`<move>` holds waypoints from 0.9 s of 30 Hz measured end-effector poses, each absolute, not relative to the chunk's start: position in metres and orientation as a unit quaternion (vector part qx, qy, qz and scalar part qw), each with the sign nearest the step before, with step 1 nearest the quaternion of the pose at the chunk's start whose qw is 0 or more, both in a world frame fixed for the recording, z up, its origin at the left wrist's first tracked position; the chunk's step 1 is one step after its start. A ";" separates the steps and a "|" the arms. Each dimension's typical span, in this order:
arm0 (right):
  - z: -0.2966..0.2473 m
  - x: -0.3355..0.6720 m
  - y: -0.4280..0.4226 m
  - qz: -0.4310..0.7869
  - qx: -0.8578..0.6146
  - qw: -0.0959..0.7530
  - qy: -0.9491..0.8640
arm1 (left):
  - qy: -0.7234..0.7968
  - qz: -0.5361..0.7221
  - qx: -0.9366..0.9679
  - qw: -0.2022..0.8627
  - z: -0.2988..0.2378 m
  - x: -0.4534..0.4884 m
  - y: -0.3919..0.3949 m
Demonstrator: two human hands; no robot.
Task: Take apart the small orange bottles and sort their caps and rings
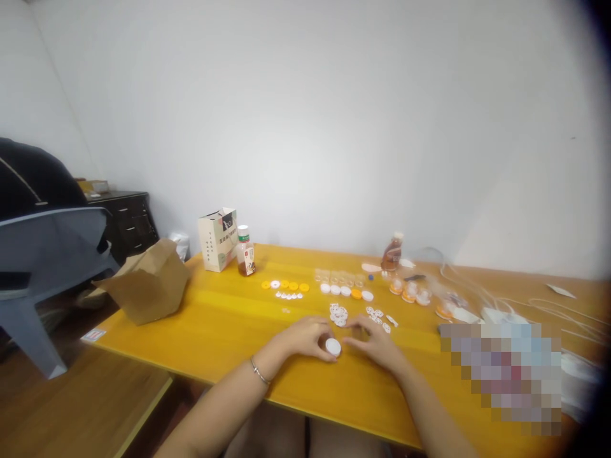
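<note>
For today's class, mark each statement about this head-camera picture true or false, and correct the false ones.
The left hand holds a round white plastic cap. True.

A thin silver bangle is on the right wrist. False: it is on the left wrist.

A crumpled brown paper bag sits at the right end of the yellow wooden table. False: it sits at the left end.

A plastic bottle of brown drink stands beside a white paper carrier bag. True.

The right hand grips a yellow disc. False: it shows nothing in its grip.
</note>
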State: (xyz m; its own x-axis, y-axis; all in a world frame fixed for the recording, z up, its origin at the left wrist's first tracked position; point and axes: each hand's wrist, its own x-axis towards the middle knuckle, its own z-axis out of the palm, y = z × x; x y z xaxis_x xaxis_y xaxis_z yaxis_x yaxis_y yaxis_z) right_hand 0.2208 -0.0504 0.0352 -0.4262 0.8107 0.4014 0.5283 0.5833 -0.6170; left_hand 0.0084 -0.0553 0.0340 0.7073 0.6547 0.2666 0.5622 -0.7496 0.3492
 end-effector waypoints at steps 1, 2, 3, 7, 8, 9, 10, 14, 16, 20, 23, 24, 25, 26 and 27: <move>0.035 0.215 -0.055 0.232 -0.388 0.318 -0.833 | 0.333 0.188 0.917 0.114 0.033 0.009 -0.054; 0.035 0.210 -0.059 0.255 -0.379 0.296 -0.839 | 0.333 0.187 0.918 0.110 0.031 0.009 -0.053; 0.034 0.206 -0.061 0.271 -0.377 0.278 -0.841 | 0.333 0.186 0.918 0.109 0.030 0.009 -0.052; 0.031 0.202 -0.061 0.299 -0.383 0.258 -0.835 | 0.323 0.186 0.921 0.117 0.028 0.008 -0.049; 0.031 0.202 -0.060 0.302 -0.382 0.259 -0.834 | 0.320 0.187 0.921 0.120 0.028 0.008 -0.049; 0.031 0.202 -0.060 0.303 -0.382 0.259 -0.833 | 0.318 0.187 0.921 0.122 0.028 0.008 -0.049; 0.032 0.202 -0.060 0.303 -0.383 0.260 -0.833 | 0.318 0.186 0.921 0.125 0.028 0.008 -0.049; 0.034 0.201 -0.062 0.305 -0.380 0.264 -0.832 | 0.327 0.180 0.918 0.137 0.029 0.008 -0.050; 0.035 0.200 -0.063 0.301 -0.380 0.275 -0.831 | 0.330 0.183 0.916 0.137 0.029 0.008 -0.051; 0.038 0.203 -0.059 0.272 -0.386 0.333 -0.816 | 0.342 0.181 0.913 0.127 0.029 0.009 -0.052; 0.039 0.207 -0.052 0.225 -0.433 0.383 -0.784 | 0.344 0.178 0.912 0.133 0.029 0.009 -0.052; 0.038 0.208 -0.050 0.209 -0.453 0.396 -0.771 | 0.343 0.180 0.911 0.138 0.028 0.009 -0.052; 0.036 0.210 -0.047 0.194 -0.471 0.406 -0.758 | 0.343 0.181 0.911 0.143 0.028 0.009 -0.051; 0.034 0.212 -0.044 0.181 -0.490 0.416 -0.745 | 0.344 0.182 0.909 0.148 0.027 0.008 -0.051; 0.032 0.215 -0.041 0.170 -0.509 0.427 -0.728 | 0.344 0.183 0.908 0.153 0.027 0.008 -0.051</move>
State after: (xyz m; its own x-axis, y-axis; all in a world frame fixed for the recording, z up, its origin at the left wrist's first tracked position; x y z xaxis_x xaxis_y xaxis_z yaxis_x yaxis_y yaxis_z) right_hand 0.2150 -0.0413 0.0315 -0.1176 0.8857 0.4490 0.5950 0.4249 -0.6822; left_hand 0.0083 -0.0506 0.0268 0.6965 0.6808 0.2268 0.5689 -0.7165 0.4037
